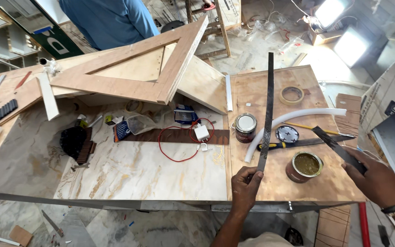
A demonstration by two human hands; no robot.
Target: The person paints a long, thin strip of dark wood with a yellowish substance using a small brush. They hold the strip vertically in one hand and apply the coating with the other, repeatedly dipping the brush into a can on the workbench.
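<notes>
I see my left hand (245,185) low in the centre of the frame, its fingers closed around the near end of a long dark strip (267,110) that runs almost straight up the picture, over the brown plywood half of the counter (261,187), to a point near the top centre. My right hand (376,180) sits at the lower right, fingers wrapped around one end of a shorter dark strip (332,142) that slants up and left from the grip. Between my two hands stands an open tin (304,166) of yellowish-brown paste, with its dark round lid (287,134) lying just above it. Left of the long strip stands a closed tin (245,126) with a pale top. A white curved pipe (298,118) sweeps from the centre toward the right, crossing behind the long strip, and a roll of tape (291,95) lies above it. A hand saw (307,142) with a yellow and black handle lies below the pipe. In the middle of the frame, on the paler half of the counter, a white charger (201,132) lies with a looping red cable (174,146). A large wooden triangular frame (138,68) fills the upper left, and a person in a blue shirt (108,20) stands behind it.
</notes>
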